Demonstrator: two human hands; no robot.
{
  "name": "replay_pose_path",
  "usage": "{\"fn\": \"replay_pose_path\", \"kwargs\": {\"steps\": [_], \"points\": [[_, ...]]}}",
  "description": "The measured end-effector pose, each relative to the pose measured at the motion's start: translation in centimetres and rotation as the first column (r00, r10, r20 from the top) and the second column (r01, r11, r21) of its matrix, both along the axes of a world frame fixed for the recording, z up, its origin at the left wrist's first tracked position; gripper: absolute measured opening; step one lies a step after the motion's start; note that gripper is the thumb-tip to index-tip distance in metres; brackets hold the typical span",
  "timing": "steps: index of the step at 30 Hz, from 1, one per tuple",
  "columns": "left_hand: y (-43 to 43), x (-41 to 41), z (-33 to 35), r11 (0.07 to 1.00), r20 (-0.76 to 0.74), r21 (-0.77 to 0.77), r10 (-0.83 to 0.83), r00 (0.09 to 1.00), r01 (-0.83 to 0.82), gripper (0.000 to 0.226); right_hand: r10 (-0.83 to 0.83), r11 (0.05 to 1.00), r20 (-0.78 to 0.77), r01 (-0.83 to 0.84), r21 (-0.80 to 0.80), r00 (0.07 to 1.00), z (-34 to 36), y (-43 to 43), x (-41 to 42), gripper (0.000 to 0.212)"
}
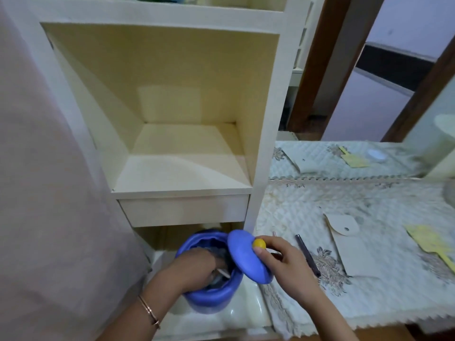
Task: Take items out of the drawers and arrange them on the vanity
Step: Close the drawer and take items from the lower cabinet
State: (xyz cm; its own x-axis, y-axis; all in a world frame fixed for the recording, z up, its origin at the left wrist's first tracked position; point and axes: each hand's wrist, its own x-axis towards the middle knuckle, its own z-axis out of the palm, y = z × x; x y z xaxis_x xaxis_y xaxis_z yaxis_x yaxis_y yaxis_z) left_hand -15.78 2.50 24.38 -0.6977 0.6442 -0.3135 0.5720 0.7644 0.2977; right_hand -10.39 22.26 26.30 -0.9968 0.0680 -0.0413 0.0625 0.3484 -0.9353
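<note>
A cream shelf unit (172, 153) stands left of a worktop (369, 303) spread with a quilted floral cloth. The left hand (197, 262) reaches down into a blue jar (211, 299) below the unit's closed drawer (182, 210), its fingers sunk among the contents, so I cannot tell its grip. The right hand (283, 257), raised just beside the jar, pinches the yellow knob (259, 243) of the round blue lid (243, 254), which is tilted by the jar's right rim.

Two hands (197, 263) (283, 259), one blue jar (211, 296), one lid (246, 259), one pen (307, 255)
</note>
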Motion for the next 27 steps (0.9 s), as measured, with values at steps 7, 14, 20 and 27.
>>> {"fn": "replay_pose_path", "kwargs": {"steps": [7, 14, 20, 27], "points": [[-4.0, 2.4, 1.0, 0.819, -0.162, 0.516, 0.381, 0.91, -0.252, 0.045, -0.026, 0.997, -0.061, 0.022, -0.071, 0.998, 0.1, -1.7, 0.0, 0.022], [-6.3, 7.4, 2.8, 0.332, -0.073, 0.719, 0.91, 0.409, -0.61, 0.041, 0.217, 0.916, -0.172, -0.14, 0.376, 0.961, -0.3, -5.5, -1.2, 0.032], [-7.5, 8.1, 2.1, 0.22, 0.03, 0.768, 0.926, 0.377, -0.601, 0.049, 0.368, 0.73, -0.168, -0.172, 0.662, 0.915, -1.7, -7.9, -1.5, 0.039], [-7.6, 8.7, 2.0, 0.189, 0.096, 0.78, 0.906, 0.413, -0.597, 0.038, 0.352, 0.717, -0.175, -0.146, 0.681, 0.919, -1.6, -8.3, -1.0, 0.035]]}}
